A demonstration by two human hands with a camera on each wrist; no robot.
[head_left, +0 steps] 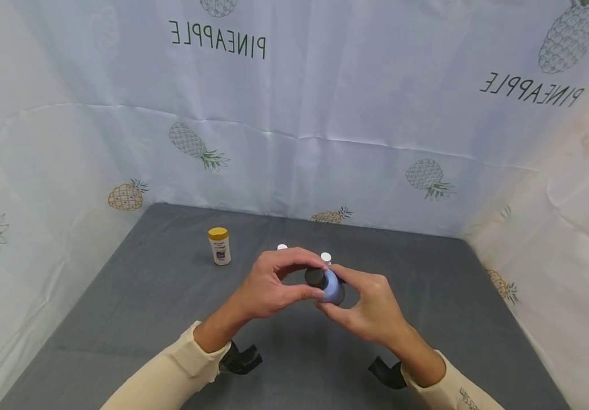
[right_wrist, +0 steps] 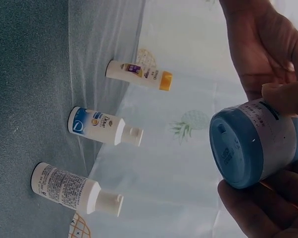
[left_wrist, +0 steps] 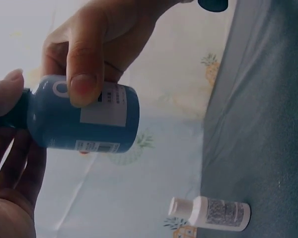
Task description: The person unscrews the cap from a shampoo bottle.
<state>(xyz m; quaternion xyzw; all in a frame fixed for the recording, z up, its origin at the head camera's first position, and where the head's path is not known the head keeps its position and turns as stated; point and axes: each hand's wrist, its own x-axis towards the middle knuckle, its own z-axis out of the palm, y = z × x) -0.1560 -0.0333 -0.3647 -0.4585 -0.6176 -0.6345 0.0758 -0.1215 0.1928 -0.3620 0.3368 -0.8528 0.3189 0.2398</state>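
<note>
Blue bottle gripped mid-air by right hand; left hand fingers pinching its dark cap.

**Blues, Whites and Pineapples**

The held bottle was pale blue with a black cap and a white label. At centre left stood a white bottle with a yellow cap. The table was dark grey. The backdrop sheet was white, printed with green-and-gold pineapples.
</note>
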